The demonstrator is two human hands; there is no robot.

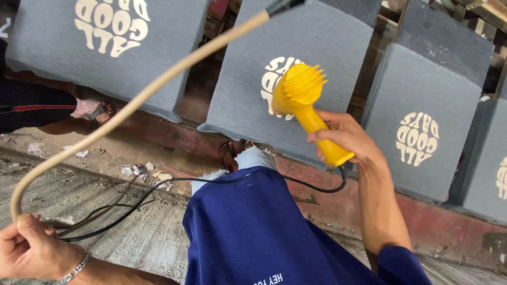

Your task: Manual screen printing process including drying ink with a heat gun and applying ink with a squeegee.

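My right hand (pixel 346 138) grips the handle of a yellow hair dryer (pixel 302 100), its nozzle pointed at the cream print on a grey fabric panel (pixel 306 47) in the middle. A black cord (pixel 174 182) runs from the dryer's handle across my blue garment (pixel 253 227) to the left. My left hand (pixel 26 248), with a silver bracelet at the wrist, is closed around a beige hose (pixel 137 100) that arcs up to the top centre.
More grey printed panels lie at the upper left (pixel 105 58) and right (pixel 422 121) on a reddish frame (pixel 327 206). Another person's sandalled foot (pixel 92 112) is at the left. Paper scraps (pixel 145 173) litter the concrete floor.
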